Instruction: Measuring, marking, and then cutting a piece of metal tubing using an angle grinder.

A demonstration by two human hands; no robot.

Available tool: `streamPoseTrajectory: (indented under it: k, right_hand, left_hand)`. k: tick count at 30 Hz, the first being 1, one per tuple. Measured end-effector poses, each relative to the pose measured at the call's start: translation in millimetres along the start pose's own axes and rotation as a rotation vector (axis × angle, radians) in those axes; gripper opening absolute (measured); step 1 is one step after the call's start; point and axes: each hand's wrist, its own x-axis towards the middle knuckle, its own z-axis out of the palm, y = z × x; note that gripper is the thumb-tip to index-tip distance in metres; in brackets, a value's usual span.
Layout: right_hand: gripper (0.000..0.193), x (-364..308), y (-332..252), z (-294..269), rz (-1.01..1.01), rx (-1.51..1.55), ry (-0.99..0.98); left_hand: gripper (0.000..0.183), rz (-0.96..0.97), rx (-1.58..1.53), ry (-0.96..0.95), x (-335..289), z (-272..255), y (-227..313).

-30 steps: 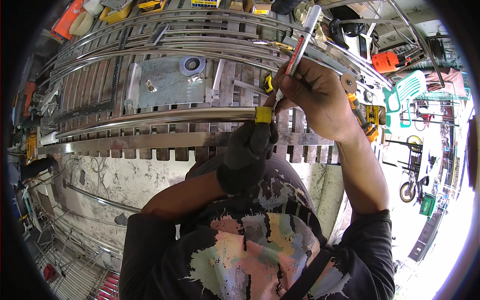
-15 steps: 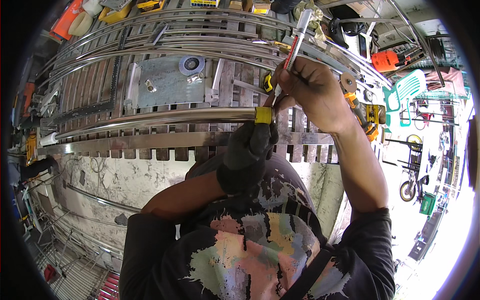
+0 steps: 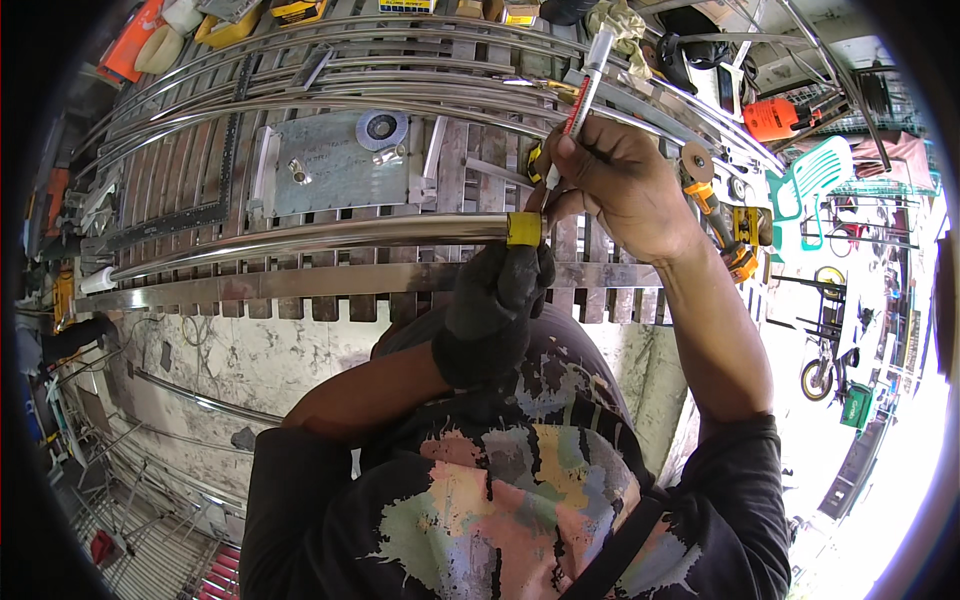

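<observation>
Tube point(image 3: 330, 233), silvery, shiny; yellow end band point(image 3: 524, 229)

"What does the gloved left hand point(image 3: 490, 310) hold?"
"The shiny pipe point(image 3: 320, 237), at its yellow tape point(image 3: 524, 229), near the front edge of the bench point(image 3: 456, 150)."
"And the right hand point(image 3: 640, 190)?"
"A white pen point(image 3: 583, 100), its tip close by the pipe's taped end."

Flap disc point(image 3: 381, 130) on a grey metal plate point(image 3: 340, 182), green chair point(image 3: 820, 172), and, far right, possibly a motorbike point(image 3: 826, 336).
</observation>
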Motion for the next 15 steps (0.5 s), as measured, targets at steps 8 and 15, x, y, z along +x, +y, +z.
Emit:
streamPoseTrajectory:
  k: [8,15]
  right_hand:
    - [0.020,-30.8,6.8,10.4,-0.550,-0.358,0.355]
    - [0.032,-27.0,22.7,4.9,-0.199,0.448,0.090]
  left_hand:
    - [0.035,-0.009,-0.009,0.013,-0.6,-1.7,-1.2]
    - [0.027,-0.108,-0.192,0.023,1.9,-0.1,8.1]
